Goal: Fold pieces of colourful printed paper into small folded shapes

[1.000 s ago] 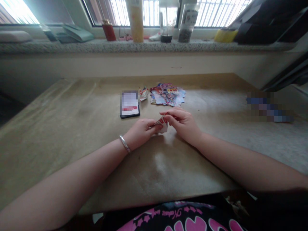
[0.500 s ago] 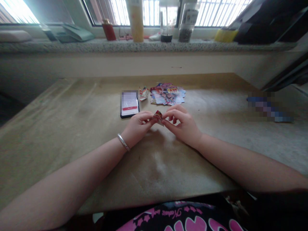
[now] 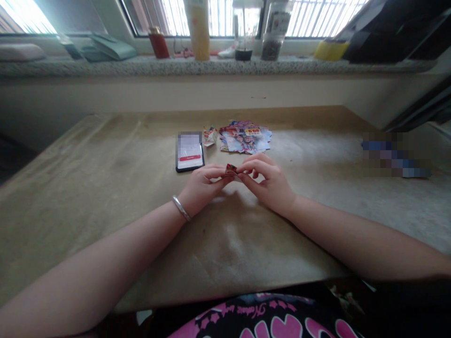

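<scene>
Between my two hands, just above the table, is a small folded piece of printed paper (image 3: 231, 170) in red, green and white. My left hand (image 3: 206, 184), with a silver bangle at the wrist, pinches its left side between thumb and fingers. On the other side my right hand (image 3: 268, 180) grips the paper's right edge with thumb and index finger, the other fingers curled. Fingertips hide part of the folds. Beyond the hands stands another folded paper piece (image 3: 210, 136), beside a fanned pile of colourful printed paper sheets (image 3: 245, 137).
A phone (image 3: 190, 158) with a lit screen lies past my left hand on the table (image 3: 105, 188). Far right is a blurred-out bluish item (image 3: 394, 158). Bottles, a red container (image 3: 158, 43) and a yellow object (image 3: 331, 49) line the stone windowsill (image 3: 197, 68).
The paper between my fingers has changed shape: its pointed top now looks flatter and its lower tip is less visible. Both hands stay in nearly the same place.
</scene>
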